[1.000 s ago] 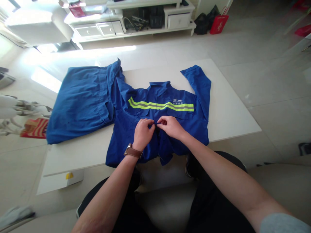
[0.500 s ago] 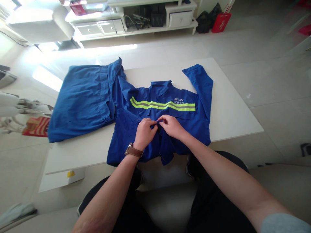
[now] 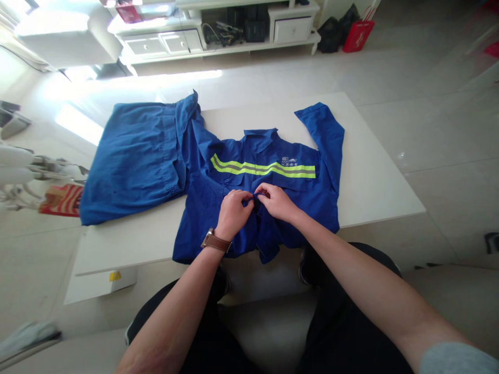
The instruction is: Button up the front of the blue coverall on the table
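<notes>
In the head view, the fingers of the left hand (image 3: 235,213) and right hand (image 3: 276,201) pinch the front edge of a blue jacket (image 3: 230,228), which lies on a white counter (image 3: 374,182) beside folded blue cloth (image 3: 134,156). Beyond, a white cabinet (image 3: 163,44) holds cables (image 3: 222,34) and a dark box (image 3: 255,31) in its open compartment; a red bag (image 3: 358,36) and black bag (image 3: 329,35) stand on the pale tiled floor (image 3: 273,78).

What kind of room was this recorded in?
Probably a home living room: a low white cabinet with drawers stands beyond the low white table, on a glossy tiled floor.
</notes>
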### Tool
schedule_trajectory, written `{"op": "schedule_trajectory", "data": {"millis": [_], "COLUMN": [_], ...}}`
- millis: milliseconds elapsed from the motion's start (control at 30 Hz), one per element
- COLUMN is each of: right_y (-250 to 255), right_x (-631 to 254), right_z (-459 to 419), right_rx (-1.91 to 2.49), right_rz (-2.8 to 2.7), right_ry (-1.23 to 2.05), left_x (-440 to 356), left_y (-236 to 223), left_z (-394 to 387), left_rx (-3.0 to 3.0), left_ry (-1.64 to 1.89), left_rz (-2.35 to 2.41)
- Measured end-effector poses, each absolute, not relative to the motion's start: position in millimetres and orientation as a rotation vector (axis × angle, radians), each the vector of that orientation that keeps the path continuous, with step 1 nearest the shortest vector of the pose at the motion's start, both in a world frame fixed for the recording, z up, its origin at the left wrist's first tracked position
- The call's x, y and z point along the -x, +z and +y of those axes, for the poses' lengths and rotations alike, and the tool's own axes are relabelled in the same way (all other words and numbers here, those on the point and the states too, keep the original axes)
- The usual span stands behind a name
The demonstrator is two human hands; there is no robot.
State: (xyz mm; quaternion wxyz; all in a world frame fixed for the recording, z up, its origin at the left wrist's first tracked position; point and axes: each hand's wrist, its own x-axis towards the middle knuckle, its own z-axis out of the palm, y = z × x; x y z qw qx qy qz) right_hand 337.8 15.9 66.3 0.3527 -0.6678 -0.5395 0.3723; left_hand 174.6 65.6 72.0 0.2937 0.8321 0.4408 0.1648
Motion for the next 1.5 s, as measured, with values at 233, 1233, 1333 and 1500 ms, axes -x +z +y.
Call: {"op": "schedule_trajectory", "data": {"millis": [233,1233,1333,1500], "right_y": [68,70,67,63], "right_x": [-337,-329,-331,-333], "right_z": [17,13,14,16], "right_rx": [1.737,1.784,1.721,1.715], "right_rz": [-1.370,-1.387,-1.369,-1.342], "right_ry": [0.963,1.045,1.036,0.958], "left_x": [-174,-174,-173,-174], "left_y": [70,73,71,67], "left_z": [67,68,68,68], "left_rx": [-2.227,-2.179,-2.172,-2.187], "left_ry": [0.477,0.502,0.522,0.560], "left_rz": [1.168,1.191,1.185,1.138]}}
